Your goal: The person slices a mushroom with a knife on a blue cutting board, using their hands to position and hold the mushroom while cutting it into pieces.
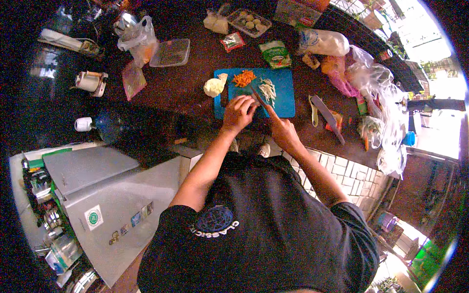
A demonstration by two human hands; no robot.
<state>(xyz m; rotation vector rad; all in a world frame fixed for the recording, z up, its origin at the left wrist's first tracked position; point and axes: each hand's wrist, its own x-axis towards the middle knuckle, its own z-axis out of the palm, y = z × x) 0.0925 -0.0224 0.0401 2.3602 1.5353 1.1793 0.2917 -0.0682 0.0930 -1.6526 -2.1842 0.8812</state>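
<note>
On a blue cutting board (287, 78) lie a pile of orange strips (244, 78), perhaps carrot, and a pile of thin white strips (268, 90). My right hand (284, 130) grips a knife (257, 96), its blade pointing up and left across the board between the piles. Beside the blade, my left hand (239, 112) rests at the board's lower middle with bent fingers on a small pale piece, mostly hidden under the fingertips. A pale yellow cabbage-like vegetable (214, 86) sits over the board's left edge.
To the right lie a vegetable peeler (314, 111) and a wide-bladed knife (328, 118). Behind the board are a green packet (275, 54), a red-edged sachet (232, 41) and a clear tray of round items (250, 23). Plastic bags (384, 91) line the right side; a clear lidlike container (170, 53) lies left.
</note>
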